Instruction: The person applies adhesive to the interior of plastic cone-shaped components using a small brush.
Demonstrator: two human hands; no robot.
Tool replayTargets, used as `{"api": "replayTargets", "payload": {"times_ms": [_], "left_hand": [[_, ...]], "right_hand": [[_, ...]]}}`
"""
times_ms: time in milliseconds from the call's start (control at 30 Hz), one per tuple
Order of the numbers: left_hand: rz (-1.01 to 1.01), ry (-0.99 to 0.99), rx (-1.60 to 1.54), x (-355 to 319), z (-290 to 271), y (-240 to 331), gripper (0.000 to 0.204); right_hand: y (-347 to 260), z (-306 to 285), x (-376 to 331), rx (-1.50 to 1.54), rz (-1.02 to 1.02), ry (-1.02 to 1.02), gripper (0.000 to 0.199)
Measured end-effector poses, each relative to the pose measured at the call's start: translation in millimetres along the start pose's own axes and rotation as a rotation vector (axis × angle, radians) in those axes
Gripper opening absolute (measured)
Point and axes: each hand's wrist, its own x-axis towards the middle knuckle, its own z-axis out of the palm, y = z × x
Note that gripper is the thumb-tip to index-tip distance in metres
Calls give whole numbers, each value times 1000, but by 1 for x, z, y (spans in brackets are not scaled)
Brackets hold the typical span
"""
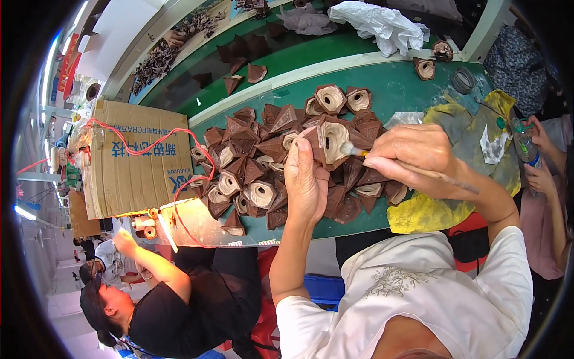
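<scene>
While the right hand (415, 154) grips a brush (443, 176), the left hand (306, 184) holds a brown piece (339, 136), its underside hidden.

Green-topped workbench (388, 90); white tube lamp (24, 212) lit, far left.

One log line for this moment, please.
left hand: holds brown-and-cream piece | right hand: holds brush, tip at the piece's cream opening | green table: pile of similar pieces, stained yellow sheet at right

left hand (308, 184): hollow brown piece (336, 139) | right hand (415, 152): brush (357, 152), bristles inside
</scene>
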Motion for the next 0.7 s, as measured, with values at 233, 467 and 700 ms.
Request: {"api": "replayTargets", "payload": {"times_ms": [233, 467, 700], "left_hand": [[-9, 0, -42, 0, 0, -2, 42], [-95, 3, -231, 2, 0, -11, 43], [-171, -105, -317, -1, -2, -15, 41]], "right_hand": [[5, 2, 1, 17, 27, 72, 8], [-11, 5, 3, 203, 70, 27, 7], [-7, 10, 10, 122, -15, 40, 9]]}}
